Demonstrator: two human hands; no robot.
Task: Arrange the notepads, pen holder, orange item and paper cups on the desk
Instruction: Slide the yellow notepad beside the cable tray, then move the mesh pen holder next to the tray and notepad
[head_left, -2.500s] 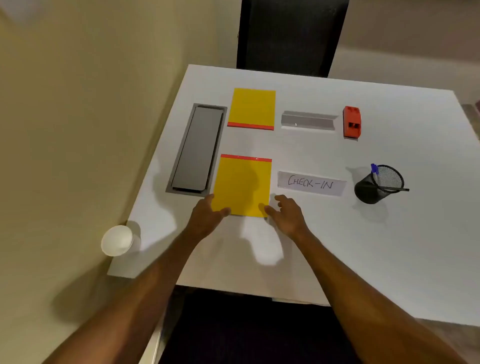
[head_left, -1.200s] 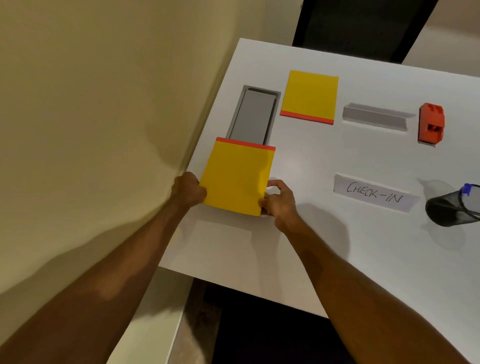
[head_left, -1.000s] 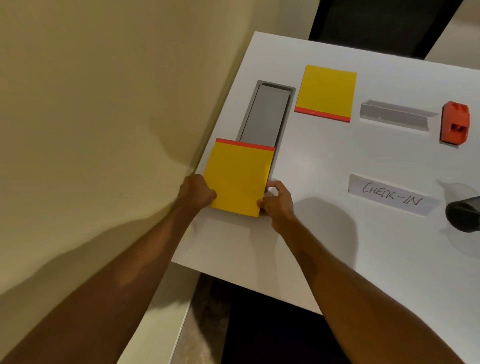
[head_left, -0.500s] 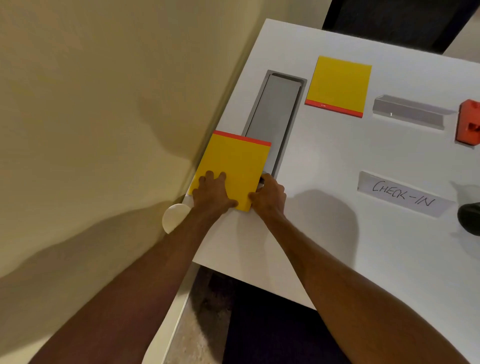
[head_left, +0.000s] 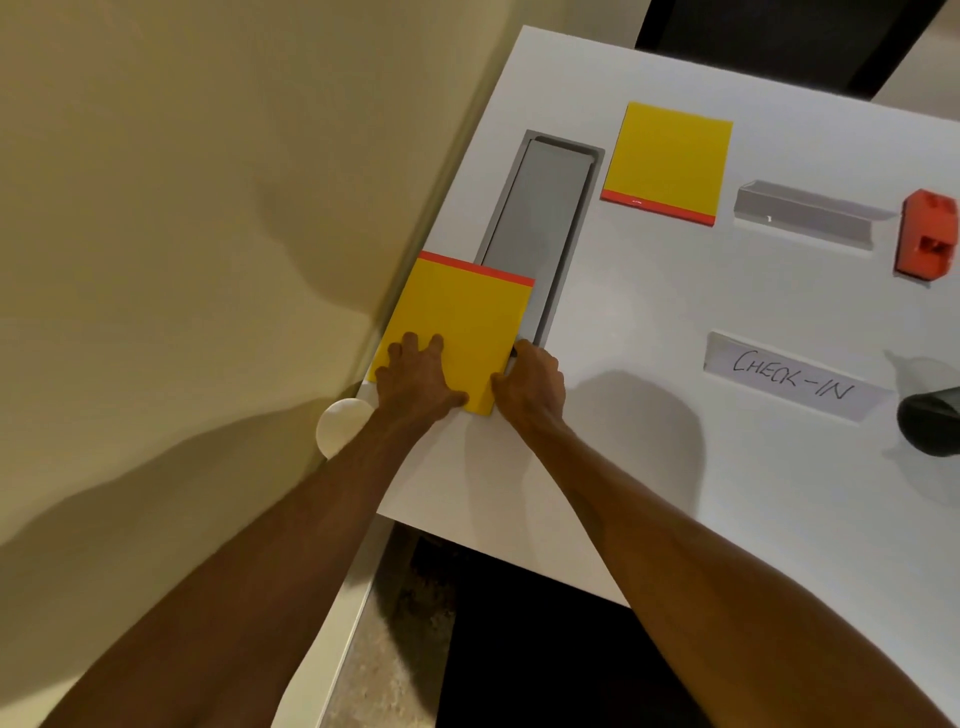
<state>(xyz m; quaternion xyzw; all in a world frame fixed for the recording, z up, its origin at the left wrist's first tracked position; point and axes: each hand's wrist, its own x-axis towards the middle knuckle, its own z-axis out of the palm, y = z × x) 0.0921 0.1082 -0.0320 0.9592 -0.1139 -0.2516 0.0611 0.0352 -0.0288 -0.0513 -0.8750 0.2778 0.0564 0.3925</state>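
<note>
"CHECK-IN" on white, seemingly paper strip (head_left: 789, 376)

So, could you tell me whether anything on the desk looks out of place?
The near notepad lies askew at the left edge of the desk, partly covering the grey tray, with the left hand flat on it.

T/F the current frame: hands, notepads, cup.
1. The left hand lies fingers spread on the near yellow notepad with a red strip. True.
2. That notepad overlaps the grey recessed panel at its near end. True.
3. The far yellow notepad has its red strip on the far edge. False: near edge.
4. The white paper cup stands beside the orange plastic block. False: the cup is by the left forearm, the block far right.
5. The right hand is clear of both notepads. False: it touches the near one's right edge.
</note>
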